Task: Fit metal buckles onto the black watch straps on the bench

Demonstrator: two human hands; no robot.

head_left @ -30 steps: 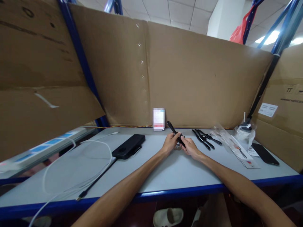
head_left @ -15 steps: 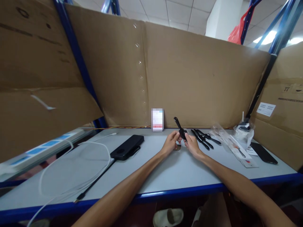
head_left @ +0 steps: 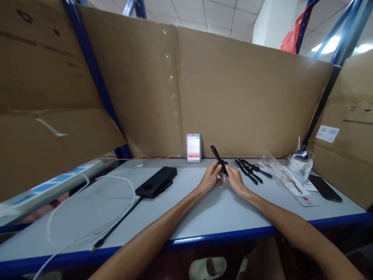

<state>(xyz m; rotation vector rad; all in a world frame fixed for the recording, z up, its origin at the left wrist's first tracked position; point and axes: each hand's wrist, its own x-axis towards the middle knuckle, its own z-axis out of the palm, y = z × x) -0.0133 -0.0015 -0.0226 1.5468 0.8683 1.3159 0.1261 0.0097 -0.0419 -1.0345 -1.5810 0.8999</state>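
left hand point(head_left: 209, 179): fingers clasping black tool point(head_left: 219, 161), right of power bank point(head_left: 160, 179) | right hand point(head_left: 236, 180): fingers clasping same tool, at a tilt | loose tools point(head_left: 246, 172): further right of power bank | white cable point(head_left: 130, 180): left of power bank

Printed symbols point(head_left: 353, 108) on right-hand cardboard point(head_left: 348, 155), white label point(head_left: 328, 133) too small to read

Fingers point(head_left: 229, 171) partly hide the black tool point(head_left: 222, 163) — the screen point(head_left: 193, 148) is blurred.
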